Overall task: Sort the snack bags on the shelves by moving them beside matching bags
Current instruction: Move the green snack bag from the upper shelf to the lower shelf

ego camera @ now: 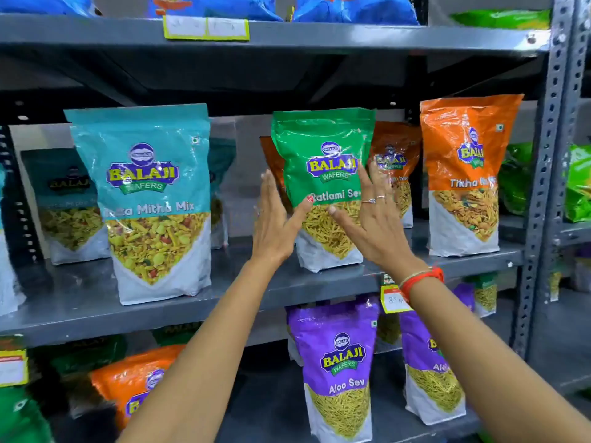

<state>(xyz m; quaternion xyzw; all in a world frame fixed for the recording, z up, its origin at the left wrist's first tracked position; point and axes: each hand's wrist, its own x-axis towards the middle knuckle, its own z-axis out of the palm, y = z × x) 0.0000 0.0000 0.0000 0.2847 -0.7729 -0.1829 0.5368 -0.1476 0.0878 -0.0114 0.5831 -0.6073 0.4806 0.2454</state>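
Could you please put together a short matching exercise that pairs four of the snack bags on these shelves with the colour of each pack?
Column one:
1. Ratlami Sev bag
2. Mitha Mix bag
3. Aloo Sev bag
4. Tikha bag

Column two:
A. purple
B. orange
C. green
D. teal

Pairs: 1-C, 2-D, 3-A, 4-B.

The Ratlami Sev bag stands on the middle shelf between the open left hand and the open right hand.
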